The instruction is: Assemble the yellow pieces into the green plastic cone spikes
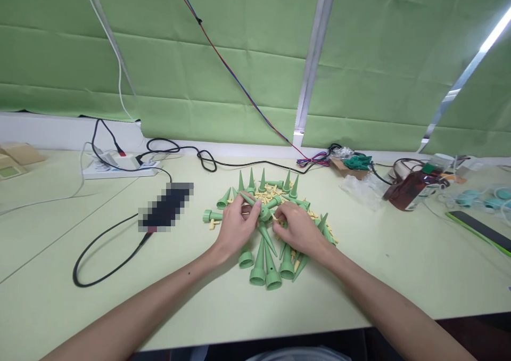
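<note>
My left hand [236,225] is closed on a green plastic plant watering spike [264,212], held above the pile with its wide end turned to the right. Close beside that end, my right hand [297,227] has its fingertips pinched around a small yellow valve [274,220], mostly covered by the fingers. Several more green spikes lie in front of the hands, such as one spike [273,276] with its open end toward me. Behind the hands, other spikes [294,188] stand upright around a heap of small yellow valves [265,195].
At left a dark, blurred-out device [165,206] is joined to a black cable [75,265]. A white power strip [120,169] lies behind it. To the right are crumpled clear plastic [365,190], a brown bottle [413,189] and a black-and-green phone-like slab [481,230].
</note>
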Motion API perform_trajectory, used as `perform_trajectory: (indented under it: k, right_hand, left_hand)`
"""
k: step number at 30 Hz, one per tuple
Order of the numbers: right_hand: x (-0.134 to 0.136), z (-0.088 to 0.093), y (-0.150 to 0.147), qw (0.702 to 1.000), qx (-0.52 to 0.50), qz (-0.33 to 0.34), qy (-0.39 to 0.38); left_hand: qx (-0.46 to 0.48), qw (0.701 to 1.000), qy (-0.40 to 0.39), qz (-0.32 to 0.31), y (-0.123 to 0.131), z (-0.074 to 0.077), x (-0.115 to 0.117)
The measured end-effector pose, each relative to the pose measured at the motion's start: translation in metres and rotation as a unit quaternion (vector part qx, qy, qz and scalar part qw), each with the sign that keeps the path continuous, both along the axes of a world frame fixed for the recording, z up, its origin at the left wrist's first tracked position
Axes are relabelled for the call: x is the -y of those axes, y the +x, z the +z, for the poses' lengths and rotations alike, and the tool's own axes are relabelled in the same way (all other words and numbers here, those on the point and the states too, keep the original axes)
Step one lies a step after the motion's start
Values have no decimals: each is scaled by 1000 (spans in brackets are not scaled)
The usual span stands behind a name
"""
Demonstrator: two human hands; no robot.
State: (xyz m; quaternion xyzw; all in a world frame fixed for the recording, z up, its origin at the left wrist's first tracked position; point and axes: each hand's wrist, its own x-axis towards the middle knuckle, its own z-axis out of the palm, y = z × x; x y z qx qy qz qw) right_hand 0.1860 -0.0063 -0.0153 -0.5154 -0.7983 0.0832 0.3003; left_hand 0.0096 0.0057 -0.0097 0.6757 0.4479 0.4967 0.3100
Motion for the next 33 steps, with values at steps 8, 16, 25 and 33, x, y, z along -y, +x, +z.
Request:
perform_trajectory:
  k: [8, 16, 25, 33]
  right_hand:
    - [-2, -4, 2, 994, -106, -21, 15]
    - [-1, -6, 1, 993, -119, -14, 7]
    - [3, -6, -3, 997, -79, 15, -11]
    - [3, -8, -5, 998, -58, 27, 14]
  left_hand:
    - [-68, 997, 5, -37, -1, -3, -1]
    - [-149, 986, 37, -65, -1, -6, -2]
    - [-219, 968, 96, -71, -2, -9, -5]
    - [-236, 963, 92, -87, -2, -12, -6]
